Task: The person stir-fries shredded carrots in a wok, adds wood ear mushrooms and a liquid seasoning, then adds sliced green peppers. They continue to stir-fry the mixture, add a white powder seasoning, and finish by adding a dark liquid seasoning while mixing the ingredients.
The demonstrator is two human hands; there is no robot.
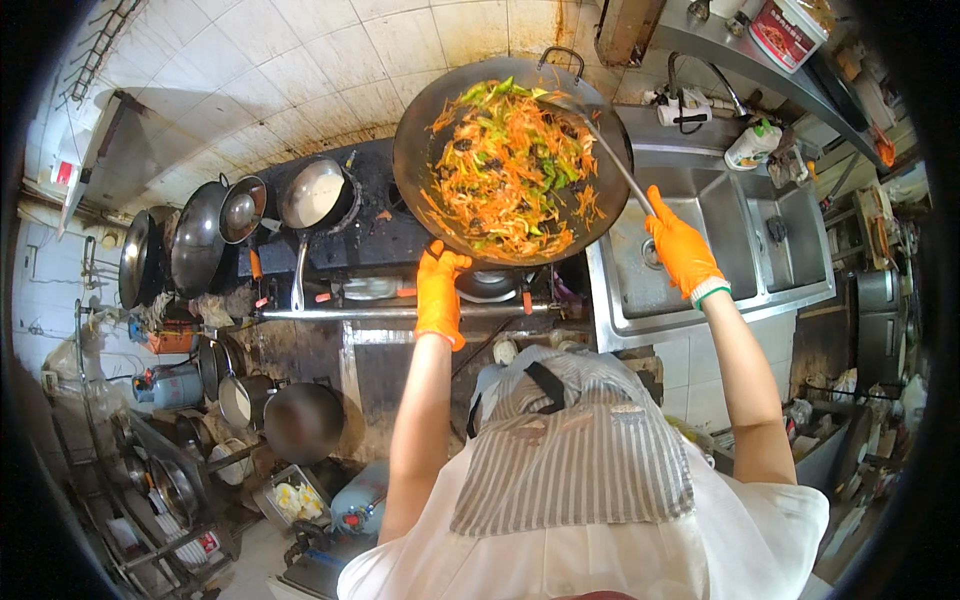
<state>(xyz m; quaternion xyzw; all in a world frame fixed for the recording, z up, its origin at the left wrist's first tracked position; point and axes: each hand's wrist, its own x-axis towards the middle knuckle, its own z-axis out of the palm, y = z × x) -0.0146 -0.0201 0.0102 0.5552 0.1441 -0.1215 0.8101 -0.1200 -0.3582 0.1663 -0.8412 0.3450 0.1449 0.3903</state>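
A large dark wok [420, 172] holds shredded orange carrot, green pepper strips, pale shreds and dark pieces, a stir-fry mix [510, 172]. My left hand [439, 292], in an orange glove, grips the wok at its near rim; the handle there is hidden under the fingers. In my right hand [679, 247], gloved alike with a white knit cuff showing, is the long metal handle of a ladle or spatula [619, 161]. Its head lies among the food at the wok's far right side. A loop handle [562, 56] stands out from the far rim.
A double-bowl steel sink [675, 225] is right of the wok. The black stove top [300, 240] extends left, bearing a saucepan [313, 193]. More pans [199, 240] lean at its left end. A white bottle [752, 145] stands behind the sink. Gas cylinders [360, 499] stand below, left.
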